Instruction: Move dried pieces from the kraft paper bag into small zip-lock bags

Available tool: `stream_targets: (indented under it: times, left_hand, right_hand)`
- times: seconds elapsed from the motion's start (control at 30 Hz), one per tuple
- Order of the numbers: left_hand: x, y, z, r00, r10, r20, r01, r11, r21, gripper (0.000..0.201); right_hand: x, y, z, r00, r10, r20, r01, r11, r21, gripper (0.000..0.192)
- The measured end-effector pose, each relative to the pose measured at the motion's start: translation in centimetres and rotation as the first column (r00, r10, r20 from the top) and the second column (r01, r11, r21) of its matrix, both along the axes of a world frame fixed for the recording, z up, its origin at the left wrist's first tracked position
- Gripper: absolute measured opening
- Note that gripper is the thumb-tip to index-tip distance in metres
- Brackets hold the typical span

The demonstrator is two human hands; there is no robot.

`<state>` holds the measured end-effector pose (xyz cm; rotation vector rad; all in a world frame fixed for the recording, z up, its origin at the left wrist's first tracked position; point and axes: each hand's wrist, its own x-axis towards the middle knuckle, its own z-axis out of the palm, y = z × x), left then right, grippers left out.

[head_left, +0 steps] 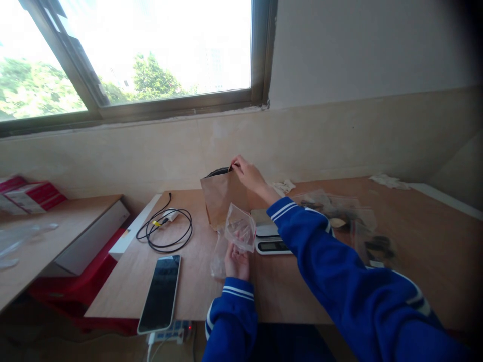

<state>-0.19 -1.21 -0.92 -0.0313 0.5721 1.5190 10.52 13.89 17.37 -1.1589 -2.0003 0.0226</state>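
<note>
Nearest, a phone point(160, 291) lies screen up at the front of the counter point(116, 296), its lower end poking past the edge, perhaps left there because a white cord hangs just below it. Next comes the left hand point(237, 259), palm turned up, its fingers curled around a clear bag point(241, 229); cupped from below, the limp plastic seems to be kept raised and spread by that support. Just right of it sits a white scale point(273, 246), display facing the person, presumably so it can be read. Off to the left, a black cable point(161, 222) lies loosely coiled, while zip pouches point(341, 213) spread at the right, apart from both hands. Farther back, a brown paper bag point(221, 196) stands upright near the wall point(320, 151). The right hand point(247, 173) reaches over the scale and pinches its upper right rim, which likely steadies the mouth; whether those fingers also grip the dark contents, I cannot tell. Beyond is a window point(169, 60).
</note>
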Motion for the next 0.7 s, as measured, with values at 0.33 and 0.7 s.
stream_targets:
  times: [0.33, 0.7]
  left_hand:
    - [0.0, -0.1, 0.3, 0.999, 0.016, 0.037, -0.015, 1.000, -0.011, 0.032]
    - [0.2, -0.4, 0.8, 0.999, -0.039, 0.001, 0.038, 0.997, 0.064, 0.030]
  right_hand:
    - [0.5, -1.1, 0.3, 0.991, 0.088, 0.098, -0.091, 0.996, 0.026, 0.034]
    - [3.0, -2.6, 0.2, 0.953, 0.034, 0.299, -0.030, 0.999, -0.020, 0.023]
